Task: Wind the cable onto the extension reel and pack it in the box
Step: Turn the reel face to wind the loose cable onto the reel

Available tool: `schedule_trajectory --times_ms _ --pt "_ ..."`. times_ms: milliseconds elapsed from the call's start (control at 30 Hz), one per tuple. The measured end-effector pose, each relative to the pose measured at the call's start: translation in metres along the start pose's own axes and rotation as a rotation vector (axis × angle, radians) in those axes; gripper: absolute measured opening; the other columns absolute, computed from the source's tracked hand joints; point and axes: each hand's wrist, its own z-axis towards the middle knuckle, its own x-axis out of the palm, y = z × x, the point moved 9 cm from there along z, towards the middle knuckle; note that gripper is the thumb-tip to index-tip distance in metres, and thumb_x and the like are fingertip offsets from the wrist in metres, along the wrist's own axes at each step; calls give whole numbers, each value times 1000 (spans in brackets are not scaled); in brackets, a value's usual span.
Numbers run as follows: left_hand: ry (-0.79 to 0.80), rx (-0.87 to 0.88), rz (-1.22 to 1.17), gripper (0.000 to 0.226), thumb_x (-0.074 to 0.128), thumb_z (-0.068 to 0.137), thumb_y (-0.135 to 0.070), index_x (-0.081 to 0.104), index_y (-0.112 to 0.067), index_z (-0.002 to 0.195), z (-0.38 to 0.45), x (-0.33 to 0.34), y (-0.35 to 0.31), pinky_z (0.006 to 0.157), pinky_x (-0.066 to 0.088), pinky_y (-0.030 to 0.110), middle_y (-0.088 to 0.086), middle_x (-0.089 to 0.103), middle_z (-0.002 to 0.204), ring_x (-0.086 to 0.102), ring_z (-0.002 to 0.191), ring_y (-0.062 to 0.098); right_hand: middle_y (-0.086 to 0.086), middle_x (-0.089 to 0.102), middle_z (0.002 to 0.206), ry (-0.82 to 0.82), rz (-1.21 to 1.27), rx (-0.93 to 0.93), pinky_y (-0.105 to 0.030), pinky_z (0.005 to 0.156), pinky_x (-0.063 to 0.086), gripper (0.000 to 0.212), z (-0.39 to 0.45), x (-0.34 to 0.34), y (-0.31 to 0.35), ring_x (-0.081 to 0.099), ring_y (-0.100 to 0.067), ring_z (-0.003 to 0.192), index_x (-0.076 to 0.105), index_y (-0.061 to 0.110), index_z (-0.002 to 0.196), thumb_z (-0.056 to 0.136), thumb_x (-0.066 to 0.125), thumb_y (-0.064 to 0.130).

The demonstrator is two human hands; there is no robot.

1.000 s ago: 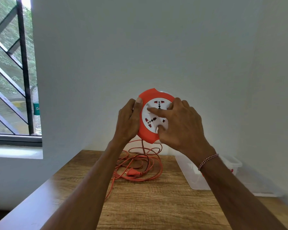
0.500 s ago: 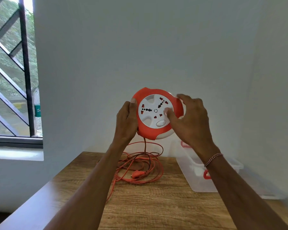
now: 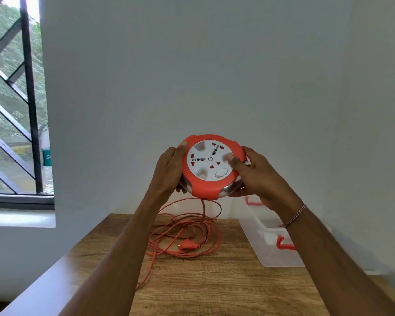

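The reel point(image 3: 211, 165) hangs mid-frame above the tabletop point(image 3: 214, 281), clamped between the left hand point(image 3: 169, 172) and right hand point(image 3: 258, 176); its back is hidden. The cable point(image 3: 187, 233) lies coiled below. The right forearm partly covers the box point(image 3: 267, 242).

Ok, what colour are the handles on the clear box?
Red, on the clear box's handles; the head view shows the near one best.
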Motion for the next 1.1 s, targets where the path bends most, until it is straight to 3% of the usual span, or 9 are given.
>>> schedule_trajectory --times_ms 133,233,333,400,467,567,800,967,1100 --pt "-20 8 68 50 32 100 -53 56 -10 102 1 0 1 46 49 22 9 67 86 67 65 19 -1 65 117 19 -115 -36 -36 57 60 50 -2 -3 4 70 -21 86 47 34 129 86 58 58" --pt "-68 49 85 48 33 100 -52 56 -10 98 0 -2 -2 53 50 19 7 67 85 66 68 13 0 62 126 -174 -545 -315 -34 77 58 55 -6 -17 32 64 -18 98 48 27 134 88 57 56" --pt "-61 85 73 48 34 100 -51 56 -8 96 -1 -2 -7 56 53 20 6 66 82 66 65 11 1 59 130 -191 -728 -708 -41 89 54 33 -23 -9 67 54 -19 112 60 22 122 90 64 22" --pt "-50 112 62 48 34 100 -50 57 -8 96 -3 1 -10 60 56 27 8 67 83 67 68 18 5 58 133 -81 -771 -829 -39 85 53 39 -33 4 76 49 -18 110 68 25 112 84 63 -2" --pt "-36 144 55 48 34 100 -49 57 -7 97 -5 4 -15 62 57 29 8 68 82 67 68 20 9 52 140 58 -880 -802 -37 82 51 50 -38 23 74 42 -17 112 69 33 108 77 70 -6" --pt "-27 192 61 42 36 99 -47 57 -12 96 -8 6 -21 58 56 20 1 68 79 67 65 11 7 43 148 131 -1100 -708 -40 95 46 51 -41 43 65 34 -20 127 67 38 114 72 83 14" --pt "-45 218 29 36 38 101 -43 56 -12 95 -9 6 -21 52 52 13 -7 67 75 67 63 5 -2 34 149 43 -1216 -658 -43 100 45 67 -43 44 63 31 -25 128 51 48 132 76 80 25" --pt "-30 246 24 36 39 101 -42 58 -12 97 -10 10 -22 52 52 13 -8 68 76 68 64 6 -10 50 127 -90 -1088 -630 -41 89 51 61 -44 36 63 49 -26 115 56 42 129 74 78 30" --pt "-40 253 42 33 39 101 -42 57 -15 92 -10 9 -23 51 50 11 -9 65 72 66 59 4 -7 56 131 -191 -1032 -549 -38 93 49 63 -41 27 60 56 -24 114 49 43 135 76 69 51"
